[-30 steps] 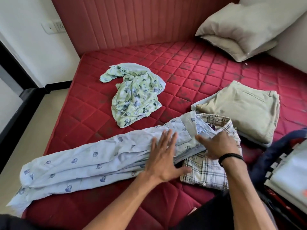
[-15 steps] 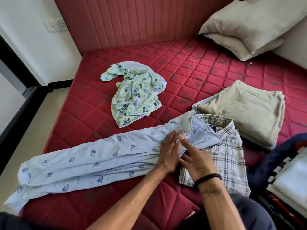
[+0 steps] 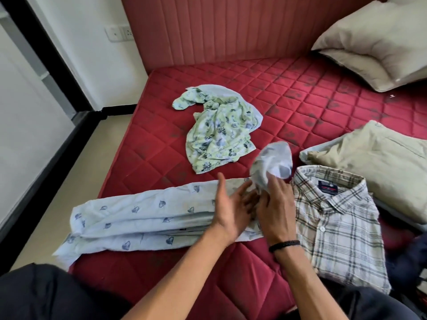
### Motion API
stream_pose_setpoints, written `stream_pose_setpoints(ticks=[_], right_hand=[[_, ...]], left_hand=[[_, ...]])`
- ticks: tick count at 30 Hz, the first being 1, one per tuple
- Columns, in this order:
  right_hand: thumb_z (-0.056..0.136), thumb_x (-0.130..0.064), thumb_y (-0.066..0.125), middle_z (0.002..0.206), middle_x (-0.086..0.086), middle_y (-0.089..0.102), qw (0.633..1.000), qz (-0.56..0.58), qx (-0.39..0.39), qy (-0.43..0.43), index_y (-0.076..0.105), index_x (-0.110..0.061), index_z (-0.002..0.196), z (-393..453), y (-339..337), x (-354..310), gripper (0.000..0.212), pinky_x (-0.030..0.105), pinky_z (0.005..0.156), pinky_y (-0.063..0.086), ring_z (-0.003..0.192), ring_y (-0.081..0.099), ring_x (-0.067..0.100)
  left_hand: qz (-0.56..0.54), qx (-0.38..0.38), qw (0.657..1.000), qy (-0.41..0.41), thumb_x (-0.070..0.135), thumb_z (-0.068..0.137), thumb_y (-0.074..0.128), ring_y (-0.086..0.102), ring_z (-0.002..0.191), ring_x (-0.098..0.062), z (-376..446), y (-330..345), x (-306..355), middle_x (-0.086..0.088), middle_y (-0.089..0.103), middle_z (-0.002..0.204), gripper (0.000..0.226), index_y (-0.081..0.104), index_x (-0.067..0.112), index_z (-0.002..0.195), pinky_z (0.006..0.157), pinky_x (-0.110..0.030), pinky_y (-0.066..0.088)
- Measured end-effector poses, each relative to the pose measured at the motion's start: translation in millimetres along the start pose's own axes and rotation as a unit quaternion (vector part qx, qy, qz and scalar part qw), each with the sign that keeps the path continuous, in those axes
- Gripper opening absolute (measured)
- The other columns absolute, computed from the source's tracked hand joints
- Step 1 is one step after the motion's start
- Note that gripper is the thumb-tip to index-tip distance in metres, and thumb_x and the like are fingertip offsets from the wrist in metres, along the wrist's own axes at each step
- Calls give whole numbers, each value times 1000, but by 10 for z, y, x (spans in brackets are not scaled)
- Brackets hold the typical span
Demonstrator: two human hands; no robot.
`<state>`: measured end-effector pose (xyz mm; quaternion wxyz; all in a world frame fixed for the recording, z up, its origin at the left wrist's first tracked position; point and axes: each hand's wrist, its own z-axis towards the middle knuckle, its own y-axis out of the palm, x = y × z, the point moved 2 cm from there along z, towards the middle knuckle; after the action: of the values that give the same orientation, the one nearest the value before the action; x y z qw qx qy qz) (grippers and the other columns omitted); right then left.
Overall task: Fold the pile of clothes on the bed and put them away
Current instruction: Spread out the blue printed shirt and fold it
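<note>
A light blue leaf-print shirt [image 3: 143,218] lies folded into a long strip across the near part of the red mattress [image 3: 288,107]. My right hand [image 3: 276,204] grips its collar end and lifts it up off the bed, blurred. My left hand [image 3: 231,209] lies flat, fingers straight, pressing the strip just left of the lifted end. A folded plaid shirt [image 3: 335,227] lies right of my hands. A crumpled green floral shirt [image 3: 219,132] sits further back. Folded beige trousers [image 3: 379,165] rest at the right.
Two beige pillows [image 3: 379,38] lean in the back right corner against the red headboard [image 3: 231,31]. The bed's left edge drops to a beige floor [image 3: 69,185]. Dark clothing [image 3: 406,259] lies at the right edge. My dark-clad knees fill the bottom.
My right hand has taken hold of the blue shirt's collar end and raised it off the plaid shirt, swinging it toward the left. The left hand stays pressing the strip.
</note>
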<state>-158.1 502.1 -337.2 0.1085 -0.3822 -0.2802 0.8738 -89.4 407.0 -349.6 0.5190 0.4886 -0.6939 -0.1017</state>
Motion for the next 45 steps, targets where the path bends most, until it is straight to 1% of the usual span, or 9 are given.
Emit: stream_pose_setpoints(ticks=[6, 10, 13, 17, 23, 30, 34, 38, 45], right_hand=[[75, -13, 48, 129, -5, 67, 952, -3, -260, -163, 70, -19, 120, -334, 316, -322, 51, 45, 84, 55, 99, 58, 29], [81, -39, 70, 135, -14, 63, 925, 6, -355, -137, 71, -28, 120, -452, 332, -300, 41, 33, 96, 52, 111, 56, 16], [91, -55, 67, 117, -14, 71, 956, 40, -277, -83, 74, -26, 113, -340, 248, -404, 37, 27, 90, 52, 107, 62, 11], [104, -31, 56, 126, -2, 69, 981, -6, -104, -161, 71, -18, 121, -109, 270, -533, 27, 43, 94, 52, 116, 63, 24], [102, -69, 18, 173, -10, -6, 918, -150, -346, -123, -3, -49, 162, -353, 752, -368, 67, 56, 127, 2, 160, -7, 19], [99, -74, 27, 173, -11, 11, 924, -151, -322, -141, 10, -41, 164, -374, 816, -291, 75, 60, 126, 4, 160, 6, 20], [102, -58, 44, 127, -2, 61, 960, -82, -202, -178, 63, -21, 132, -229, 845, -497, 52, 61, 114, 31, 121, 56, 27], [99, -55, 50, 90, -8, 61, 966, -31, -220, -134, 73, -25, 103, -81, 947, -639, 38, 45, 87, 45, 88, 53, 20], [90, -21, 76, 94, -16, 76, 913, 157, -372, -57, 76, -26, 99, 197, 737, -652, 11, 25, 86, 54, 94, 70, 2]], left_hand=[[-92, -18, 996, -6, 94, 77, 43, 55, 131, -42, -358, -789, 523, -29, 55, 144, 115, 59, 0, 141, 116, -57, 37], [-53, -8, 998, -41, 44, 100, 60, 70, 105, -35, -402, -835, 533, -25, 67, 126, 55, 66, 0, 132, 89, -46, 59], [72, 95, 992, -38, -1, 94, 61, 75, 77, -28, -311, -869, 498, -19, 75, 98, 25, 69, 0, 118, 61, -36, 62], [-2, 57, 998, -15, -8, 93, 44, 73, 92, -29, -454, -953, 676, -22, 71, 118, 42, 64, 1, 130, 80, -39, 62], [101, 80, 989, 77, 13, 103, 42, 71, 107, -26, -775, -1418, 908, -14, 73, 120, 37, 65, 14, 131, 94, -40, 54], [592, 301, 690, 288, 75, 88, 50, 62, 69, -13, -721, -1424, 1237, 8, 61, 64, 55, 60, 29, 61, 65, -34, 46], [615, 284, 732, 78, 97, 75, 39, 69, 81, -28, -344, -1234, 1307, -5, 73, 78, 85, 68, 17, 67, 70, -36, 47], [475, 221, 851, 31, 69, 70, 82, 66, 67, -16, -118, -1235, 1353, 3, 72, 76, 53, 78, 17, 77, 64, -22, 55], [365, 197, 910, -7, 54, 64, 93, 43, 56, -10, -121, -1358, 1346, 7, 63, 70, 51, 72, 23, 97, 55, -26, 34]])
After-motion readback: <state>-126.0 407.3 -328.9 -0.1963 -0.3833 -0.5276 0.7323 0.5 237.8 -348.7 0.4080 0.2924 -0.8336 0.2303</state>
